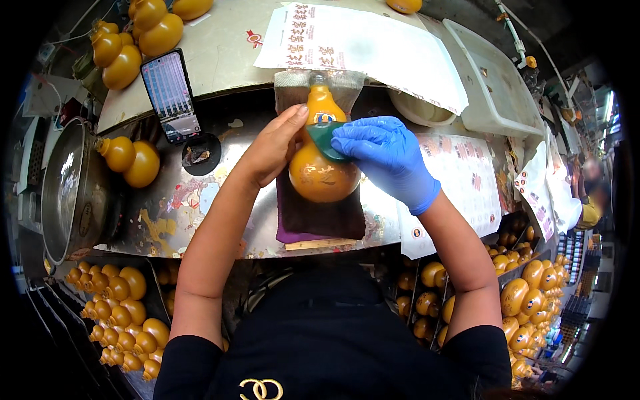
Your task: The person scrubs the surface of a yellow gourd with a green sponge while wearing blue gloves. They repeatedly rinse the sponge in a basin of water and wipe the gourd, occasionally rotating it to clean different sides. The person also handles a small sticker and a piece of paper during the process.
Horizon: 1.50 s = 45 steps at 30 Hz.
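Observation:
An orange-brown, gourd-shaped bottle (323, 183) lies on a dark cloth pad (320, 219), its narrow neck pointing away from me. Its upper bulb carries a small blue-and-white label, and faint gold characters mark the lower bulb. My bare left hand (279, 143) grips the left side of the bottle near the upper bulb and waist. In a blue glove, my right hand (393, 159) pinches a flat green scraper (324, 140) and holds it against the bottle's waist. The scraper covers part of the front surface there.
A phone (170, 93) stands on a round black base to the left, beside another gourd bottle (141, 163) and a metal basin (70, 193). Printed transfer sheets (393, 53) lie at the back and right. A white plastic tray (497, 87) sits far right. Several gourds (127, 313) fill racks below.

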Motion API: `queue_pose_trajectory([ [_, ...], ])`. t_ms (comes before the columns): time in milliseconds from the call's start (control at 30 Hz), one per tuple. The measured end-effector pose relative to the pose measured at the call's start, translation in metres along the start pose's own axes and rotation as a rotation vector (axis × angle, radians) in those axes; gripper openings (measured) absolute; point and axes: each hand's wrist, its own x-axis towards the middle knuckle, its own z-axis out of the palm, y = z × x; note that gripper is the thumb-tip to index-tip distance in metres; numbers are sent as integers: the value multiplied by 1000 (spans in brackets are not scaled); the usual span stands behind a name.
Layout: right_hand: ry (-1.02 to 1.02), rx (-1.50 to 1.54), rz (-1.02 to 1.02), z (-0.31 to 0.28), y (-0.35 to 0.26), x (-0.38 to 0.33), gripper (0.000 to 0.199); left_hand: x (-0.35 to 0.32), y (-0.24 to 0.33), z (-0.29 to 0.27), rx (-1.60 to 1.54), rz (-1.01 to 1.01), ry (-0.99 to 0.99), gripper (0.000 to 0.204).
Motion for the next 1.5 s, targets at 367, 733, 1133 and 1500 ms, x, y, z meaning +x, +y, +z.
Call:
queue_pose_trajectory([
  [367, -82, 273, 71, -5, 2, 4, 23, 2, 10, 12, 377, 53, 16, 63],
  [733, 225, 679, 943, -13, 7, 2, 31, -1, 16, 6, 314, 38, -77, 54],
  [1133, 244, 650, 914, 9, 7, 22, 30, 6, 10, 26, 198, 17, 129, 42],
  [1500, -113, 352, 726, -3, 26, 36, 31, 9, -6, 12, 116, 101, 173, 39],
])
